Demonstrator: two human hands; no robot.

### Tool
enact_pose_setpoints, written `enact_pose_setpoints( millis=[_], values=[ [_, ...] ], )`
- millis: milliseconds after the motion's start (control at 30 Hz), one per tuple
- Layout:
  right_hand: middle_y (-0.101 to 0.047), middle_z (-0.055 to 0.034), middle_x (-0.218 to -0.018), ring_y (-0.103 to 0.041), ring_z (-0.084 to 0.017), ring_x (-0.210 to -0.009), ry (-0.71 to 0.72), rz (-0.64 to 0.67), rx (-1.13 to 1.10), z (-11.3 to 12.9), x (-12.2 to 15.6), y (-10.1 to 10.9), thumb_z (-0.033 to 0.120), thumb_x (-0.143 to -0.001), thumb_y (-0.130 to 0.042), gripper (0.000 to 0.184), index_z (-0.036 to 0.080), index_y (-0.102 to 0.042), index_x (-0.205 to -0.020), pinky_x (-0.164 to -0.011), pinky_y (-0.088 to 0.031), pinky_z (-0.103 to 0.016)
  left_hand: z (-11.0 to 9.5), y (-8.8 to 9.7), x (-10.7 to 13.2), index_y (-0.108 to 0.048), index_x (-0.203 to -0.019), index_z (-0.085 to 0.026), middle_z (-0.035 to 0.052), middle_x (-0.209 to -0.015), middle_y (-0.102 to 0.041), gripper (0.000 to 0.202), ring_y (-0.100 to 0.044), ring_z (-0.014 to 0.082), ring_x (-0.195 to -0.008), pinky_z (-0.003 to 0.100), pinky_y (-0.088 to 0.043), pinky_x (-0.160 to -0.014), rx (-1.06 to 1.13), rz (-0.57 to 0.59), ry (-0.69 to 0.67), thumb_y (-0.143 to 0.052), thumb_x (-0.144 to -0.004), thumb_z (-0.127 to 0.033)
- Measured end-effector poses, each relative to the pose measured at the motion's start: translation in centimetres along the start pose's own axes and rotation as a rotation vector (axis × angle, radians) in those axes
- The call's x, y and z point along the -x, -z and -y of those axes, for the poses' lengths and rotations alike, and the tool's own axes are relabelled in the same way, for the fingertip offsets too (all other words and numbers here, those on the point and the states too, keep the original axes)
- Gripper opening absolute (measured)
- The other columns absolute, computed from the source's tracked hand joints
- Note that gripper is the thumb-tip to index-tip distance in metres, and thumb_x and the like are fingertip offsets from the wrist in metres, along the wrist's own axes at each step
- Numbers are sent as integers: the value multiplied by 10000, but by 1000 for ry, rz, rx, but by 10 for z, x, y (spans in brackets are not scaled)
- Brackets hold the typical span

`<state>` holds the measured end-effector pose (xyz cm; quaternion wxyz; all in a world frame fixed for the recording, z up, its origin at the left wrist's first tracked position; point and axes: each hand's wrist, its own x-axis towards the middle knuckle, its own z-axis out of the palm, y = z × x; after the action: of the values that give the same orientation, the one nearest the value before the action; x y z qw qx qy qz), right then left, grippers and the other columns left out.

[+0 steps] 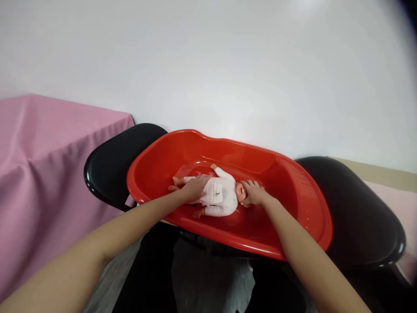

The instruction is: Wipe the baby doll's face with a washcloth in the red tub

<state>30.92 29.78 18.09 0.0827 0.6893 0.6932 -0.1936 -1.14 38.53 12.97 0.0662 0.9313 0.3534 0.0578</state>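
A baby doll (230, 201) in white clothes with a small printed patch lies on its back inside a red baby bathtub (195, 150). Its head points right and its bare feet point left. Across its hips and thighs, my left hand (194, 189) is closed over the clothing, fingers toward the far side. My right hand (256, 192) cups the top of the doll's head, covering part of it. The doll's far arm is bent out and up; its near arm lies along its side.
Under the tub's two ends are a black chair seat (114, 167) at left and another black seat (361, 217) at right. A pink cloth (65, 156) drapes over a surface at left. Behind stands a white wall (211, 69). My dark-clothed legs are below the near rim.
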Motion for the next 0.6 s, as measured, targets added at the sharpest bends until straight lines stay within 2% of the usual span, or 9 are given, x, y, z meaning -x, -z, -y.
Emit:
enact_pose_setpoints(
  millis=[133, 200, 300, 400, 467, 533, 600],
  values=[
    [-416, -159, -1709, -330, -458, -1566, -5, -7, -10, 1, -6, -2, 483, -748, -891, 1037, 318, -411, -1652, -1201, -382, -624, -10, -13, -8, -436, -1716, -158, 135, -1781, -380, 886, -271, 411, -1663, 519, -140, -1367, -81, 162, -299, -678, -900, -403],
    [-422, -170, -1697, -355, -455, -1545, -13, -10, -4, 0, -9, -2, 497, -753, -883, 1014, 288, -425, -1633, -1187, -398, -622, -13, -22, -17, -439, -1715, -148, 138, -1797, -345, 858, -235, 427, -1671, 541, -76, -1368, -136, 190, -355, -666, -925, -397],
    [-428, -173, -1681, -392, -445, -1519, -54, -22, -13, -10, -12, -4, 470, -742, -870, 1007, 264, -419, -1618, -1169, -419, -617, -14, -35, -31, -397, -1732, -135, 151, -1807, -315, 794, -196, 419, -1682, 562, -44, -1362, -189, 145, -358, -576, -1022, -442],
    [-453, -176, -1642, -424, -450, -1493, -93, -37, -28, -26, -19, -8, 434, -695, -868, 998, 272, -443, -1583, -1114, -468, -580, -12, -46, -43, -352, -1749, -131, 167, -1796, -331, 742, -198, 413, -1680, 578, -131, -1354, -223, 79, -357, -453, -1102, -478],
    [-482, -178, -1599, -450, -457, -1464, -97, -55, -37, -34, -25, -13, 434, -670, -865, 977, 262, -473, -1549, -1070, -498, -545, -11, -48, -48, -359, -1746, -132, 166, -1778, -371, 701, -240, 399, -1666, 566, -236, -1332, -261, 28, -369, -402, -1126, -456],
    [-499, -175, -1570, -471, -457, -1438, -93, -72, -42, -38, -30, -17, 429, -654, -860, 952, 250, -498, -1517, -1041, -516, -529, -10, -46, -48, -409, -1721, -121, 189, -1706, -474, 649, -373, 398, -1596, 534, -392, -1242, -313, -5, -369, -372, -1132, -392],
    [-503, -170, -1560, -479, -451, -1424, -86, -77, -43, -37, -32, -19, 415, -644, -852, 912, 242, -525, -1478, -1025, -525, -534, -7, -40, -44, -554, -1619, -97, 220, -1530, -630, 577, -567, 407, -1406, 493, -514, -1080, -362, 17, -343, -376, -1115, -313]
  ],
)
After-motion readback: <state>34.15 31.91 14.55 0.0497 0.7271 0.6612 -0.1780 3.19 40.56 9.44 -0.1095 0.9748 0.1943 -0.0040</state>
